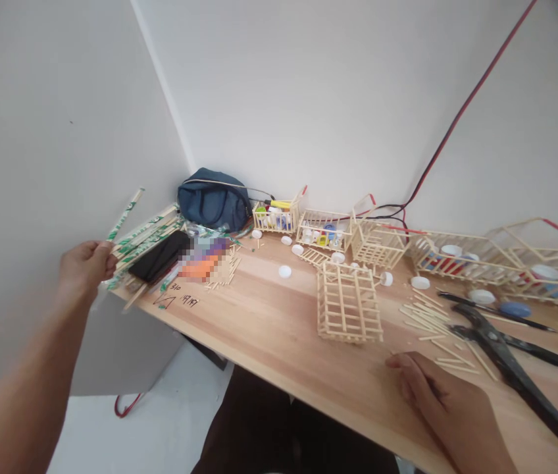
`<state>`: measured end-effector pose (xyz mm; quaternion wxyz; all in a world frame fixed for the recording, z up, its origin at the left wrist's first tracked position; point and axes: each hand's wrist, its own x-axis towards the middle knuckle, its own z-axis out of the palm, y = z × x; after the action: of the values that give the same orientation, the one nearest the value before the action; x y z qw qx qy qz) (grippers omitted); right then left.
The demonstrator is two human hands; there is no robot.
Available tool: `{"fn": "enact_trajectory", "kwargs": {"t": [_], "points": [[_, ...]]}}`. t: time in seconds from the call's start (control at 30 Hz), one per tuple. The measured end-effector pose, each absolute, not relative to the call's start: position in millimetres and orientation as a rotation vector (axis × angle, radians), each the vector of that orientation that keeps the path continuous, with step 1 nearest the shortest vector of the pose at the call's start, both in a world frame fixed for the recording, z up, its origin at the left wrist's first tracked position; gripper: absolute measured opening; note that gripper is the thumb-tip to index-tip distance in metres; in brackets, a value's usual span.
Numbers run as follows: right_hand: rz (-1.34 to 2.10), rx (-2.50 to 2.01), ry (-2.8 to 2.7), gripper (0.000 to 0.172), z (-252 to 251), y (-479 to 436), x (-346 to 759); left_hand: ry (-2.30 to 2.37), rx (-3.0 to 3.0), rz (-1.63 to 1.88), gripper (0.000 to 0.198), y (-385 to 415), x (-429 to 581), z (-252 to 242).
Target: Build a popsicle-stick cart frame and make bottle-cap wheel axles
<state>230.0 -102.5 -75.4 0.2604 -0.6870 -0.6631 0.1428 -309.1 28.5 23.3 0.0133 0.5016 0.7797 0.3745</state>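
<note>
My left hand (89, 263), at the table's left end, pinches a wrapped pair of chopsticks (127, 214) in green-and-white packaging that sticks up from the fingers. Just beside it lies a pile of similar wrapped chopsticks (153, 230). My right hand (431, 395) rests on the wooden table near the front edge, fingers curled together with nothing visible in them. Beyond that hand stands a small stick-built frame (349, 303) with an open lattice. Loose cut sticks (424, 316) are spread to the right of the frame, next to large black-handled pliers (501, 355).
A dark phone (160, 255) and a blue pouch (214, 197) lie at the left. Along the wall stand several stick-built carts, one a cart (326, 230) holding bottle caps. A white cap (285, 271) lies mid-table. Red and black cables (456, 125) run down the wall.
</note>
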Motion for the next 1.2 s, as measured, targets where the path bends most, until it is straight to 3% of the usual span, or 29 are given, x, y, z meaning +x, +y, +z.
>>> {"fn": "enact_trajectory", "kwargs": {"t": [0.2, 0.37, 0.47, 0.53, 0.67, 0.77, 0.9, 1.1, 1.2], "points": [[0.329, -1.817, -1.799, 0.048, -73, -102, 227, 2.529, 1.468, 1.215, 0.012, 41, -299, 21], [0.307, -1.791, -1.821, 0.043, -77, -103, 231, 2.549, 1.600, 1.453, 0.008, 34, -286, 25], [0.276, -1.722, -1.849, 0.039, -78, -107, 233, 2.382, 1.635, 1.627, 0.007, 11, -256, 15], [0.269, -1.640, -1.873, 0.036, -77, -112, 230, 1.921, 1.714, 1.805, 0.007, -16, -222, 1], [0.354, -1.437, -1.878, 0.028, -70, -124, 205, 1.405, 2.085, 1.372, 0.012, -78, -136, -36], [0.609, -1.300, -1.829, 0.024, -65, -131, 174, 0.912, 2.195, 1.014, 0.020, -107, -82, -52], [0.872, -1.321, -1.389, 0.032, -64, -133, 147, 0.887, 2.048, 0.820, 0.020, -121, -48, -56], [0.890, -1.082, -0.866, 0.049, -52, -117, 157, 0.911, 1.843, 0.707, 0.026, -123, -41, -56], [0.950, -0.970, -0.751, 0.043, -39, -107, 160, 0.896, 1.754, 0.625, 0.028, -126, -37, -61]]}}
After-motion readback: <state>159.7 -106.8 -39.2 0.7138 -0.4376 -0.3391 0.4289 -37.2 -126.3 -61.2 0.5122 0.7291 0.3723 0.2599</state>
